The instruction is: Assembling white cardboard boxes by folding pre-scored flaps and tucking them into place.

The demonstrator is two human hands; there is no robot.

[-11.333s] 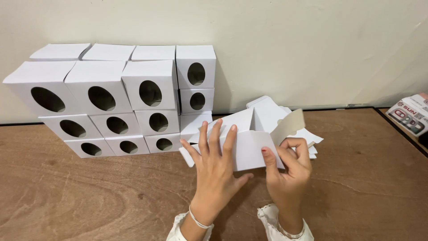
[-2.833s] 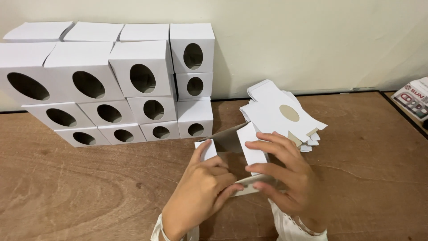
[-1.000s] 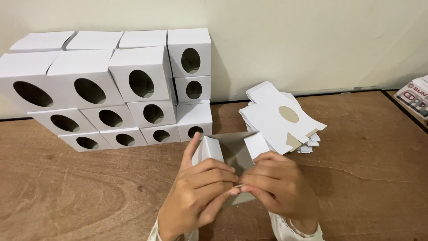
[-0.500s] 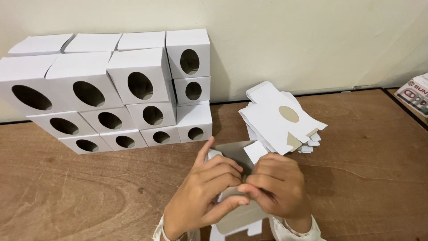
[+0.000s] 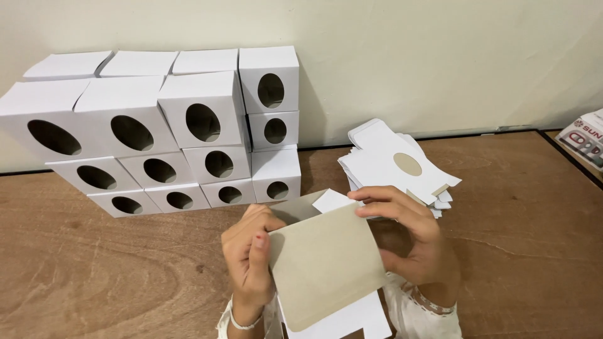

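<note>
Both my hands hold a partly folded cardboard box (image 5: 323,263), grey on its inner face and white outside, just above the wooden table (image 5: 94,276). My left hand (image 5: 250,251) grips its left edge with the thumb on the grey panel. My right hand (image 5: 414,235) holds the right side, fingers curled over the top near a small white flap. A pile of flat white box blanks (image 5: 392,166) with round cut-outs lies just beyond my right hand.
A stack of several finished white boxes (image 5: 169,132) with oval holes stands against the cream wall at the back left. A red and white packet (image 5: 587,135) lies at the table's far right edge.
The box has turned in my hands so that a large grey panel now faces up, and a white flap sticks out below. The stack and the pile have not moved.
</note>
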